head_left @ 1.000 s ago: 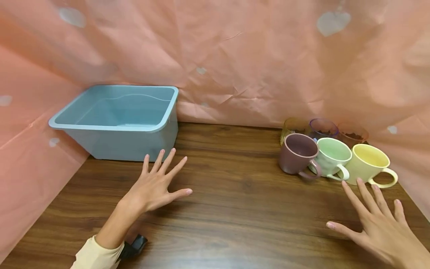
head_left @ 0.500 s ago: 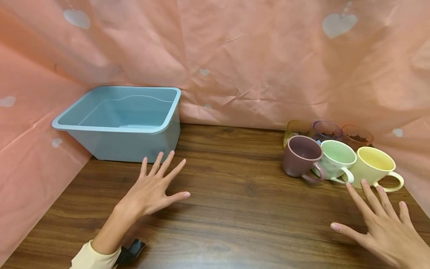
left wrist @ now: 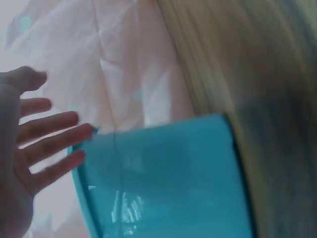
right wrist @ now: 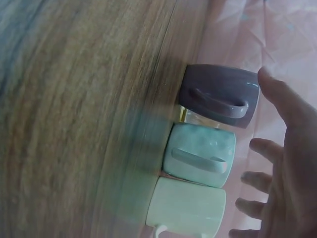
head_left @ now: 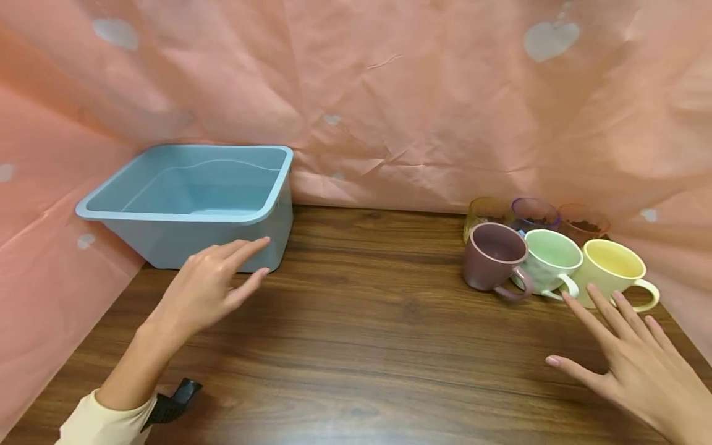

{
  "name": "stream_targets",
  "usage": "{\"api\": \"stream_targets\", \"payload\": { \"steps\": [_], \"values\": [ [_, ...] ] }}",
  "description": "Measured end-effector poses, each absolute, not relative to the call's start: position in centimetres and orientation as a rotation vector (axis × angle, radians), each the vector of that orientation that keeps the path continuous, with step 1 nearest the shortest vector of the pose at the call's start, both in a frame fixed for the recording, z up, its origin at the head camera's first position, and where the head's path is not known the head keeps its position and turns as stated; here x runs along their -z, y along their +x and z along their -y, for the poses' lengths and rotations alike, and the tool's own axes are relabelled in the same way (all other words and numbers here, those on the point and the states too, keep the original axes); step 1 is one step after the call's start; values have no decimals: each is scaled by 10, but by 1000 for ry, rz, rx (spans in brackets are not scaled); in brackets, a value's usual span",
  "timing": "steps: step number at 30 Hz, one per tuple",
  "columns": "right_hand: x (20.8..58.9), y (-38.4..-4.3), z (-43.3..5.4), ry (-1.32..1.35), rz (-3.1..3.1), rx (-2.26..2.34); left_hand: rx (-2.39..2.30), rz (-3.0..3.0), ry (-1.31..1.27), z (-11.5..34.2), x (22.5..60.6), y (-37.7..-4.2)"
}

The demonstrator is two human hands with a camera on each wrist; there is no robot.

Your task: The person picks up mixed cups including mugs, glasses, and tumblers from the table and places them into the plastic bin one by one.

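Observation:
My left hand (head_left: 203,284) hovers in front of the light blue plastic tub (head_left: 183,244), fingers fairly straight and holding nothing. In the left wrist view, its fingers spread beside the tub (left wrist: 173,173). My right hand (head_left: 639,358), fingers spread, hangs over the table just before three mugs. These are a purple mug (head_left: 489,266), a mint green mug (head_left: 542,275) and a yellow mug (head_left: 601,278), handles turned toward me. Whether the right fingertips touch the yellow mug cannot be told from the head view; the right wrist view shows them apart from the mugs.
Behind the mugs stand three clear tinted cups: a yellow one (head_left: 481,213), a blue-rimmed one (head_left: 535,213) and an orange one (head_left: 584,222), with dark bits visible in some. A pink curtain (head_left: 389,111) closes off the back and sides of the wooden table (head_left: 356,321).
My left hand has shifted left and turned, its fingers drawn closer together. The right hand stays nearly in place. Tub, mugs and cups stand where they were.

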State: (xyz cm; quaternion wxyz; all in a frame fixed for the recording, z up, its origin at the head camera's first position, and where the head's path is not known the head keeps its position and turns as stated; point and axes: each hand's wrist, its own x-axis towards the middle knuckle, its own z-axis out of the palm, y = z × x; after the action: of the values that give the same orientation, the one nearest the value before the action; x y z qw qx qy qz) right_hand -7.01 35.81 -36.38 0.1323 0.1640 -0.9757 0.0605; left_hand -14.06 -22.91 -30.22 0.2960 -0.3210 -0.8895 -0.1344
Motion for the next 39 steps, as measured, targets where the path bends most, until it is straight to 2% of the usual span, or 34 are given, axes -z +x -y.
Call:
{"api": "stream_targets", "payload": {
  "steps": [11,29,39],
  "values": [
    [359,-88,-359,519,2611,-138,361,2184,-509,285,259,-173],
    [359,-91,-362,508,2475,-174,346,2487,-299,306,255,-210],
    [359,-92,-360,505,2510,-192,370,2631,-132,322,247,-213]
  ]
}}
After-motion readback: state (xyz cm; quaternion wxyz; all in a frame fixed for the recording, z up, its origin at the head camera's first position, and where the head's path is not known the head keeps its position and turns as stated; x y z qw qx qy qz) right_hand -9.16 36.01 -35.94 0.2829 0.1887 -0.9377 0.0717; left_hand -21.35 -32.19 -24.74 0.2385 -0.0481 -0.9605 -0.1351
